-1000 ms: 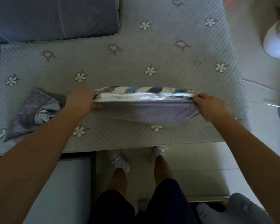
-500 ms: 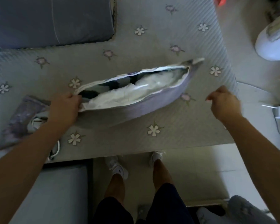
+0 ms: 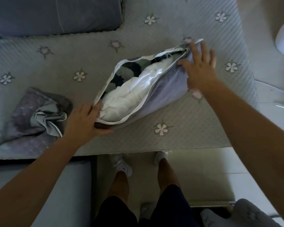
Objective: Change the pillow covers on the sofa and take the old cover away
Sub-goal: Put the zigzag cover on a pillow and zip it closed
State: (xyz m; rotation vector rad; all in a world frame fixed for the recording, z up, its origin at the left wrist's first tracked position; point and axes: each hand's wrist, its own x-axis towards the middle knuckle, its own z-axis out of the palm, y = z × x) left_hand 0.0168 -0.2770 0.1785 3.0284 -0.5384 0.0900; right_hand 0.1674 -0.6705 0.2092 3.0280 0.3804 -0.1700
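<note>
Left hand (image 3: 84, 119) fingers pinching the pillow cover (image 3: 167, 86) open corner, white pillow (image 3: 129, 95) just past them; right hand (image 3: 199, 69) fingers spread flat on its far end.

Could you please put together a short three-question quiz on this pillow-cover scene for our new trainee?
1. True or false: the pillow cover is closed along its opening.
2. Which hand grips the cover's opening at its near end? A) left hand B) right hand
3. What lies on the sofa just left of the left hand?

Key
1. False: the opening gapes and the white pillow shows inside.
2. A; the right hand is spread open by the far corner.
3. A crumpled cover, grey-purple.
</note>
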